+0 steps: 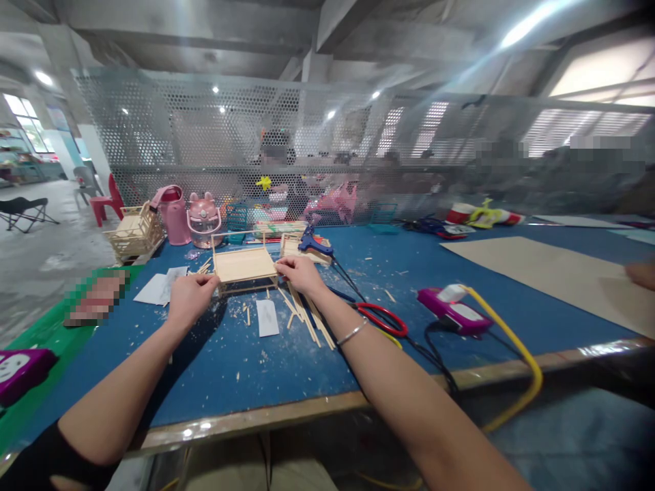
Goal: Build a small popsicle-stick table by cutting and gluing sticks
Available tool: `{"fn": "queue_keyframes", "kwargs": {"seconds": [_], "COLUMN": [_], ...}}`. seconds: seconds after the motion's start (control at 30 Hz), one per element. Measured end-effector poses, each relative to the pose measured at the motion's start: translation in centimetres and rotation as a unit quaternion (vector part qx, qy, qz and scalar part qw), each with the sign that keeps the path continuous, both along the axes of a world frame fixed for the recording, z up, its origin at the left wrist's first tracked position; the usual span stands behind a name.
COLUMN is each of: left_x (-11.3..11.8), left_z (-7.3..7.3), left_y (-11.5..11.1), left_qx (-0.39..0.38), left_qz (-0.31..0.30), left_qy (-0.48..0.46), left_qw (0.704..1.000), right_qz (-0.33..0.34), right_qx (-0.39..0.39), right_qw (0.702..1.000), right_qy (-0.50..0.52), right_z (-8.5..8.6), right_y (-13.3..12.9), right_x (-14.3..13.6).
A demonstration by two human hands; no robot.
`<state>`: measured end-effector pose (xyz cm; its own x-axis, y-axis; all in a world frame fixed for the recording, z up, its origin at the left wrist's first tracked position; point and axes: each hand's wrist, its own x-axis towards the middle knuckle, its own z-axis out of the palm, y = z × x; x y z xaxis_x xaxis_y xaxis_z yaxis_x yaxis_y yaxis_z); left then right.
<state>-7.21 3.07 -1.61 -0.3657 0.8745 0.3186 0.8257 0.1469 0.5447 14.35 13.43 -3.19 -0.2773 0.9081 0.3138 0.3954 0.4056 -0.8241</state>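
Note:
A small wooden stick frame (245, 264), shaped like a little bed with thin corner posts, stands on the blue table in front of me. My left hand (193, 297) pinches its left end near a corner post. At the opposite end, my right hand (301, 274) has thumb and fingers closed on the frame's right corner. Loose wooden sticks (312, 320) lie fanned out below my right hand. A blue glue gun (310, 240) rests just behind that hand. Nearer me, a small white paper (267, 318) lies flat among wood scraps.
Red-handled scissors (381, 319) and a purple power strip (455, 312) with a yellow cable lie to the right. Pink bottles (205, 219) and a finished-looking wooden model (136, 233) stand back left. Cardboard (542, 266) covers the right side, with another person's hand (639, 275) there. A perforated metal screen (215, 150) borders the table.

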Motion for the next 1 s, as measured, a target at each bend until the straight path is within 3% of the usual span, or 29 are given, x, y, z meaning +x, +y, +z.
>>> {"fn": "queue_keyframes", "kwargs": {"seconds": [0.33, 1.0], "left_x": [-0.12, -0.22], "left_z": [-0.02, -0.54], "left_y": [0.08, 0.31], "left_qx": [-0.001, 0.044], "left_qz": [-0.016, -0.040], "left_qy": [-0.002, -0.015], "left_qw": [1.000, 0.998], "right_qz": [-0.003, -0.008], "right_qx": [-0.015, 0.029], "right_qw": [1.000, 1.000], "right_qy": [0.004, -0.011], "right_z": [-0.07, -0.22], "right_y": [-0.01, -0.03], "right_x": [-0.07, -0.15]}}
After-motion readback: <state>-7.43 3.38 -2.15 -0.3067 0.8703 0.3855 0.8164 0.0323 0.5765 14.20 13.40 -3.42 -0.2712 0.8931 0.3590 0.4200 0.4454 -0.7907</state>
